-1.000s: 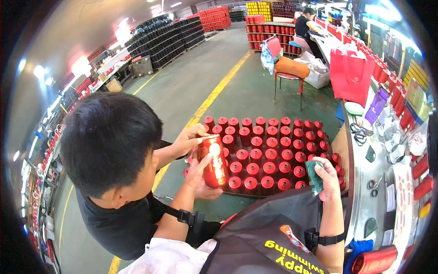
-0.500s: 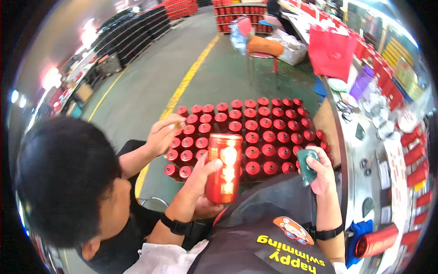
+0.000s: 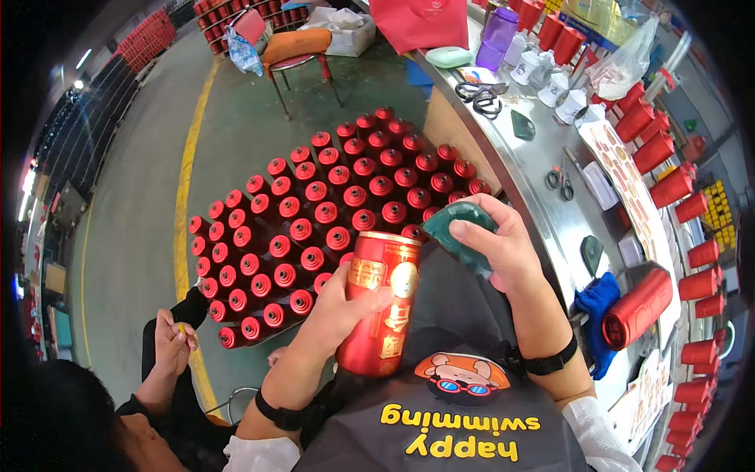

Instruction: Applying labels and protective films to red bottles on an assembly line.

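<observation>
My left hand (image 3: 332,313) is wrapped round a red can (image 3: 381,340) with gold markings, held upright in front of my dark apron. Its thumb lies across the can's front. Between the thumb and fingers of my right hand (image 3: 507,242) is a dark green, flat scraper (image 3: 450,220), just off the can's upper right edge. Beyond both hands, rows of similar red cylinders (image 3: 312,258) with small spouts on top stand on a low pallet.
On the metal bench (image 3: 528,161) at right lie scissors (image 3: 481,98), a green scraper (image 3: 591,253), sticker sheets (image 3: 617,157) and a red can (image 3: 637,308) on a blue cloth (image 3: 595,303). At lower left a co-worker's hand (image 3: 171,342) pinches something small and yellow. A chair (image 3: 295,49) stands farther off.
My view has swung toward the bench. The green scraper in my right hand has come close to the can's top. The co-worker has moved away from the can, to the lower left.
</observation>
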`<act>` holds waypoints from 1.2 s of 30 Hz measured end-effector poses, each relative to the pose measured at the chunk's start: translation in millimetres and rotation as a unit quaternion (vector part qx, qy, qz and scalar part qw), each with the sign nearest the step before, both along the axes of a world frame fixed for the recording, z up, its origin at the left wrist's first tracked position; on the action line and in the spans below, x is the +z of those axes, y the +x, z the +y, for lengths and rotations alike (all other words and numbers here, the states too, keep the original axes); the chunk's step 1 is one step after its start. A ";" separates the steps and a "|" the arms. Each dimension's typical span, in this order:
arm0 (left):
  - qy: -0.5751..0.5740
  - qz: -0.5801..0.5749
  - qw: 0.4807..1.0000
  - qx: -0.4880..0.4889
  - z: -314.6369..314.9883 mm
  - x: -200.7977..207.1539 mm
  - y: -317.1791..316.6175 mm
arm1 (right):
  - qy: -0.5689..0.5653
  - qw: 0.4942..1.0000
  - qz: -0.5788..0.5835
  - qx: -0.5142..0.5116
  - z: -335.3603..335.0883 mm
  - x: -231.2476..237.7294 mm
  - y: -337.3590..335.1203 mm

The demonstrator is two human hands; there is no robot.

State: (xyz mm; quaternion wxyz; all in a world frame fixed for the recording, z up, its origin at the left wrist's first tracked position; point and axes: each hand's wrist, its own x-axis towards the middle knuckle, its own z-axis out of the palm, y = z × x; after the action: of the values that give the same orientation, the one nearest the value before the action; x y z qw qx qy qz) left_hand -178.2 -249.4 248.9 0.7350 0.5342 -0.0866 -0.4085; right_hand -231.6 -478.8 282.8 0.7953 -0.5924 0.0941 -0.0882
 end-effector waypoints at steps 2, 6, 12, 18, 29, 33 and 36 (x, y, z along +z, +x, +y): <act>0.036 -0.041 0.999 0.001 -1.2 -0.5 -0.4 | -0.048 0.998 0.047 -0.002 1.0 4.8 2.9; 0.087 -0.080 0.993 -0.001 -1.8 -2.3 -1.9 | -0.114 0.992 -0.019 0.043 6.8 13.4 9.2; 0.141 -0.143 0.980 0.003 -4.3 -7.1 -6.1 | -0.298 0.949 -0.056 0.086 19.9 12.6 17.2; 0.187 -0.191 0.963 -0.018 -6.5 -9.8 -13.0 | -0.384 0.918 -0.055 0.082 14.8 9.0 13.0; 0.206 -0.207 0.953 -0.083 -17.0 -8.6 -14.0 | -0.379 0.924 -0.045 -0.007 2.6 -10.5 -1.0; 0.179 -0.197 0.961 -0.072 -18.9 -6.5 -13.2 | -0.123 0.992 0.034 0.001 -8.2 -2.5 -5.2; 0.181 -0.204 0.959 -0.078 -20.3 -7.0 -12.2 | -0.202 0.978 -0.022 0.047 -7.4 4.6 -8.0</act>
State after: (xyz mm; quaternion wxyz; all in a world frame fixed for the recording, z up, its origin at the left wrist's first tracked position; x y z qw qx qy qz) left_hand -190.4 -269.7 241.9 0.5585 0.7219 -0.2007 -0.3559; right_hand -239.6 -486.2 287.3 0.6643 -0.7425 0.0284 -0.0807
